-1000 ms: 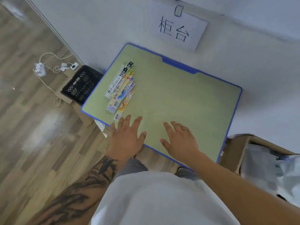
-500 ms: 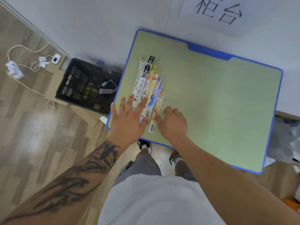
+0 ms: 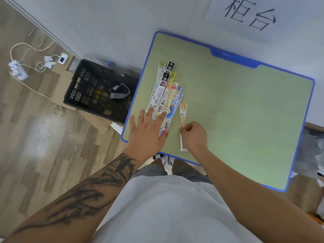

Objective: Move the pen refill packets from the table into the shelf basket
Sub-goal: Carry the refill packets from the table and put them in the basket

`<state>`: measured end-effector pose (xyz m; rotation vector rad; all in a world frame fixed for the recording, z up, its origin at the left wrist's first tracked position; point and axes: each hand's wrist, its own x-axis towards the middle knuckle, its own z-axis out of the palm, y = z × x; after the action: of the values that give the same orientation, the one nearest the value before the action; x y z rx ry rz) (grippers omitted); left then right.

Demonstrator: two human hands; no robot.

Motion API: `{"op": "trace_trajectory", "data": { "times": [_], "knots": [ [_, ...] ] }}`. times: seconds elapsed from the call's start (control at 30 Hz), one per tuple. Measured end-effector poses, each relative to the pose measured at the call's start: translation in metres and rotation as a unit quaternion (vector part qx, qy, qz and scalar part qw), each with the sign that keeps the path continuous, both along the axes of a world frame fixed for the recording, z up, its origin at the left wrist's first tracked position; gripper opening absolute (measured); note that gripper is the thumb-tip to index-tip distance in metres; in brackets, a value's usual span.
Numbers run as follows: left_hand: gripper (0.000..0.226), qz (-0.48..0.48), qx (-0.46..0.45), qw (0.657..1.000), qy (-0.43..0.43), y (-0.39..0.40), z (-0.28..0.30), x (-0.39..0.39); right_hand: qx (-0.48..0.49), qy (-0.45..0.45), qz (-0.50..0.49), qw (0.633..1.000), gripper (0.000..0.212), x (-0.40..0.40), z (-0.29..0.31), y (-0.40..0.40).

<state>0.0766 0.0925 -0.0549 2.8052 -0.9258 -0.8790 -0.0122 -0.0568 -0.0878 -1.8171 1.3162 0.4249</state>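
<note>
Pen refill packets (image 3: 165, 95) fanned at the table's (image 3: 245, 120) left edge, none in a basket yet: picking-up step. Nearest, right hand (image 3: 194, 135) pinching one orange packet (image 3: 183, 120) drawn just beside the fan; left hand (image 3: 148, 130) flat, fingers spread, pressing the fan's near ends. Next: lift without sliding the rest off that edge. Farther left, black crate (image 3: 98, 88) on the floor; wall behind, open tabletop rightward.

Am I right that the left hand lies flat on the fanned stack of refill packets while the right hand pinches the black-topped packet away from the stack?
Not quite. In the head view the right hand pinches the orange packet, not a black-topped one; the black-topped packets are in the stack. The rest holds: the left hand lies flat on the stack's near end.
</note>
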Motion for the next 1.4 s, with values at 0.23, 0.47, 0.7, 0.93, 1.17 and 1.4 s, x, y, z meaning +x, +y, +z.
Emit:
{"op": "trace_trajectory", "data": {
  "times": [0.23,0.47,0.7,0.93,1.17,1.4],
  "knots": [
    [0.035,0.269,-0.183,0.907,0.267,-0.018,0.021,0.006,0.092,-0.149,-0.07,0.982,0.022,0.0,0.052,0.015],
    [0.02,0.436,-0.26,0.73,0.458,-0.008,0.035,0.033,0.225,-0.172,0.002,0.959,0.01,0.031,0.076,0.016],
    [0.023,0.495,-0.26,0.746,0.363,0.012,0.016,0.053,0.044,-0.021,0.115,0.992,0.014,0.071,0.024,0.009],
    [0.019,0.495,-0.215,0.741,0.399,0.032,0.004,0.048,-0.037,0.101,0.14,0.984,0.037,0.092,0.012,0.026],
    [0.019,0.452,-0.201,0.762,0.418,0.038,-0.001,0.064,0.044,0.014,-0.023,0.999,0.034,0.08,0.014,0.024],
    [0.016,0.373,-0.166,0.796,0.448,0.015,0.001,0.061,0.118,-0.121,-0.206,0.964,0.031,0.03,0.044,0.037]
  ]
}}
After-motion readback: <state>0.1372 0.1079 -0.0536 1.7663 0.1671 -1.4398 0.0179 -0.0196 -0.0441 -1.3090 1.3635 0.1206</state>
